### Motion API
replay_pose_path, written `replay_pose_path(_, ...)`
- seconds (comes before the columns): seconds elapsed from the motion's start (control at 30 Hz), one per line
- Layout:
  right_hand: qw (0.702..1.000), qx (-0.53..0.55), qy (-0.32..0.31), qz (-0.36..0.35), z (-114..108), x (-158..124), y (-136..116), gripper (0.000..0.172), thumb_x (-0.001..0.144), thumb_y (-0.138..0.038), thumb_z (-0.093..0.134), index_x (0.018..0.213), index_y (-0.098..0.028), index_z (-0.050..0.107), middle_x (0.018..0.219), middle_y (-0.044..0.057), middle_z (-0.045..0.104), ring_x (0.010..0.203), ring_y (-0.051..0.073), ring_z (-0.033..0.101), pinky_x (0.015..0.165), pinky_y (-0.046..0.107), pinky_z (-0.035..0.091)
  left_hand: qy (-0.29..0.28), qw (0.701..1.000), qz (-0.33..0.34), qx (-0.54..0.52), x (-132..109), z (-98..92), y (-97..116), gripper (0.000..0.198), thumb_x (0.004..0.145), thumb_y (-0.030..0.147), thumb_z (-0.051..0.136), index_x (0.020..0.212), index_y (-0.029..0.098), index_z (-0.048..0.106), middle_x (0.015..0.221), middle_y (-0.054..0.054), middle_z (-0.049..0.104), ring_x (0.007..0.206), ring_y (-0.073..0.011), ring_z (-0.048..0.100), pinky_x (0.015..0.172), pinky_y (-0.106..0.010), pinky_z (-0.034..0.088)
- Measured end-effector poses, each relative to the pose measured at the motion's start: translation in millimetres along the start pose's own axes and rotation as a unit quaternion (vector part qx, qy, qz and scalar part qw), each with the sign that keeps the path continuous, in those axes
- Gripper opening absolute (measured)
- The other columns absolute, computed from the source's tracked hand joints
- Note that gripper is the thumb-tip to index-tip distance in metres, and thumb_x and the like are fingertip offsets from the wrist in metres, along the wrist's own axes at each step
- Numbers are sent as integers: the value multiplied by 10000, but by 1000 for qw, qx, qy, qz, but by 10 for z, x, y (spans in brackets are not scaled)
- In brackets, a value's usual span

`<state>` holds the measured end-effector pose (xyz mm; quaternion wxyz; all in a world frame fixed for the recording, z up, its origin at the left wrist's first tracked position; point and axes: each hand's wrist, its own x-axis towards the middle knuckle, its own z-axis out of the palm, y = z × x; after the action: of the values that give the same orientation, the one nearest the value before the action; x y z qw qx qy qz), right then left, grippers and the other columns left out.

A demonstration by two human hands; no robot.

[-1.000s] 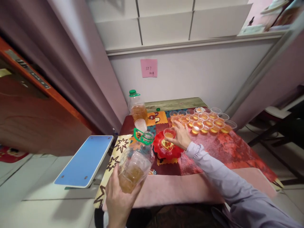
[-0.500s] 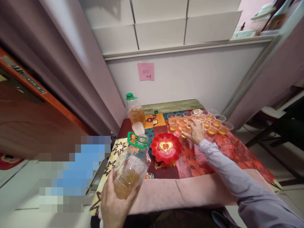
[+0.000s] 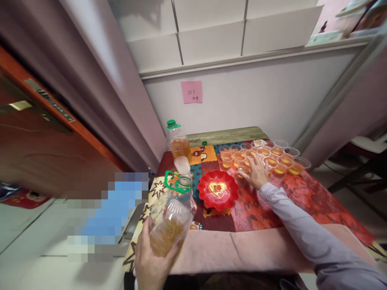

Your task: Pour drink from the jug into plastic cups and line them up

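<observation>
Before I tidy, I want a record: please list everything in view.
Uncapped plastic jug: 1, clear, near left
Capped plastic jug: 1, clear, back left
Nested plastic cups: 1 stack, clear, between jugs
Plastic cups of amber liquid: over a dozen, clear, back right
Round cap: 1, green, back centre
Scalloped bowl: 1, red, centre
Patterned tablecloth: 1, multicoloured, under bowl
Plain cloth: 1, pink, near edge
Paper note: 1, pink, upper centre
Flat panels: several, white, top
Curtain: 1, purple, left
Wooden door: 1, brown, far left
Pixelated object: 1, blue, lower left
Shelf items: several, unclear, upper right
Furniture: unclear, dark, right
Left hand: 1, around uncapped jug
Right hand: 1, lavender sleeve, at cups
</observation>
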<state>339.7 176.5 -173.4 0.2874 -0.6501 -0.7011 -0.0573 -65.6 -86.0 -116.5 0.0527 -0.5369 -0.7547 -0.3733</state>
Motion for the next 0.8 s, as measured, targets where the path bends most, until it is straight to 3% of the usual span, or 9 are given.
replay_pose_path(0.1, 997, 38, 43, -45, -120, 68, -226, 651, 936, -650, 636, 1356, -153, 650, 1612, 254, 508, 1521, 430, 429, 1264, 699, 211, 3, 1000, 7, -2, -28, -4, -22, 1109, 757, 862, 663, 1598, 178, 429, 1496, -221, 638, 1338, -393, 655, 1134, -547, 530)
replay_pose_path(0.23, 980, 134, 46, -138, -258, 186, -776, 418, 973, -516, 655, 1262, -221, 721, 1492, 184, 639, 1426, 376, 551, 1228, 621, 353, 11, 1000, 23, 3, -68, -7, -24, 1067, 788, 822, 677, 1600, 176, 428, 1493, -217, 641, 1343, -383, 652, 1130, -533, 538)
replay_pose_path(0.3, 970, 171, 14, -174, -274, 254, -1116, 374, 977, -466, 670, 1254, -225, 739, 1404, 167, 700, 1331, 351, 624, 1176, 564, 437, 19, 999, 36, 4, -85, -6, -20, 1056, 803, 805, 681, 1607, 173, 417, 1495, -219, 638, 1344, -378, 652, 1118, -523, 546)
replay_pose_path(0.43, 961, 155, -111, -201, -203, 445, -1801, 300, 1034, -368, 616, 1264, -237, 758, 1221, 119, 777, 1166, 280, 712, 1043, 415, 540, 35, 997, 63, 8, -98, -6, -2, 1038, 831, 782, 681, 1616, 162, 404, 1489, -224, 635, 1341, -374, 649, 1104, -515, 550)
replay_pose_path(0.57, 947, 139, -168, -235, -74, 656, -2353, 278, 1044, -328, 607, 1261, -298, 779, 1255, 69, 770, 1093, 227, 750, 900, 311, 572, 39, 996, 83, 18, -96, -16, 22, 1053, 830, 769, 700, 1626, 154, 388, 1472, -223, 643, 1330, -371, 649, 1100, -508, 545)
replay_pose_path(0.67, 934, 130, -201, -266, 15, 762, -2607, 289, 975, -250, 689, 1237, -314, 794, 1299, 51, 767, 1048, 224, 766, 844, 295, 578, 45, 994, 95, 29, -105, -16, 22, 1075, 821, 779, 703, 1629, 146, 383, 1471, -225, 644, 1321, -374, 651, 1089, -506, 544)
replay_pose_path(0.8, 924, 116, -233, -281, 78, 820, -2721, 216, 950, -145, 665, 995, -271, 835, 1082, 52, 825, 953, 231, 774, 831, 302, 571, 54, 993, 99, 34, -121, -8, 0, 1081, 820, 804, 682, 1618, 133, 397, 1457, -230, 652, 1303, -381, 661, 1072, -513, 547)
